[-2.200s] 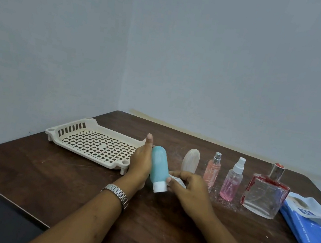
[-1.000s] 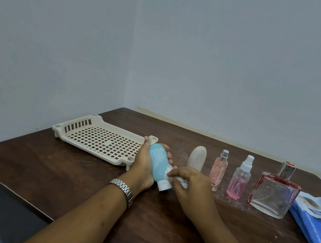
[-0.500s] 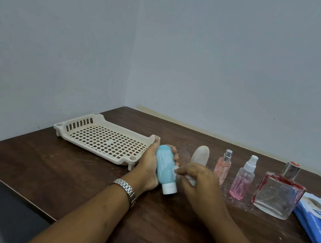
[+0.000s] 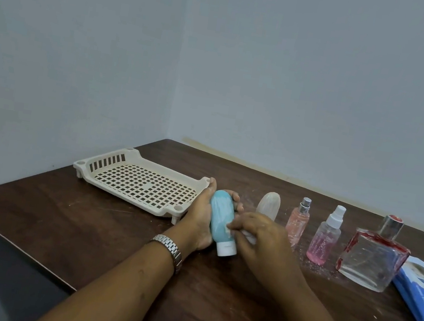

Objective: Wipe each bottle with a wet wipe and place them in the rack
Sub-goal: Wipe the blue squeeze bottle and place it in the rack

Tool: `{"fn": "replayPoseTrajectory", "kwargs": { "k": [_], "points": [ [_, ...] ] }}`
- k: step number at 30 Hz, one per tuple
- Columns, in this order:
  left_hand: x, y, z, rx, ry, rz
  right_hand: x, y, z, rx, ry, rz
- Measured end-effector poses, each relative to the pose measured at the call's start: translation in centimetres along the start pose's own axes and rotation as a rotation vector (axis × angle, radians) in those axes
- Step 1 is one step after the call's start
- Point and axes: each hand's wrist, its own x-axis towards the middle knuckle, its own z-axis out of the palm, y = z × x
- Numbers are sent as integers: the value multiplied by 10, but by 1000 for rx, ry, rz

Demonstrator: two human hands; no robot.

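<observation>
One teal bottle (image 4: 220, 214) — white-capped — shows pale streaks.

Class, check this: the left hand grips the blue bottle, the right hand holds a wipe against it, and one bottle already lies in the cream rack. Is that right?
One detail is wrong: the head view shows no bottle in the cream rack. The rest stands: the left hand grips the blue bottle, and the right hand holds a wipe against it.
</observation>
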Motion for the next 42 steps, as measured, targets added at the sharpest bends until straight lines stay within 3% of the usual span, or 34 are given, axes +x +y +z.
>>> {"fn": "replayPoseTrajectory", "kwargs": {
  "k": [7, 12, 19, 22, 28, 38, 42],
  "points": [
    [0, 0, 1, 30, 5, 11, -2, -9, 4, -99, -98, -141],
    [-1, 0, 2, 15, -8, -1, 0, 1, -1, -77, 0, -83],
    [-2, 2, 3, 50, 1, 7, -4, -20, 10, -309, -45, -238],
    [-2, 3, 4, 32, -4, -10, -5, -18, 9, -336, -63, -244],
    [-3, 3, 4, 30, -66, -20, -3, -17, 9, -318, 57, -172],
    [-3, 5, 4, 90, 13, 2, -16, -28, 19, -599, -125, -389],
    [-1, 5, 3, 59, 25, 11, -13, -24, 15, -546, -87, -332]
  ]
}}
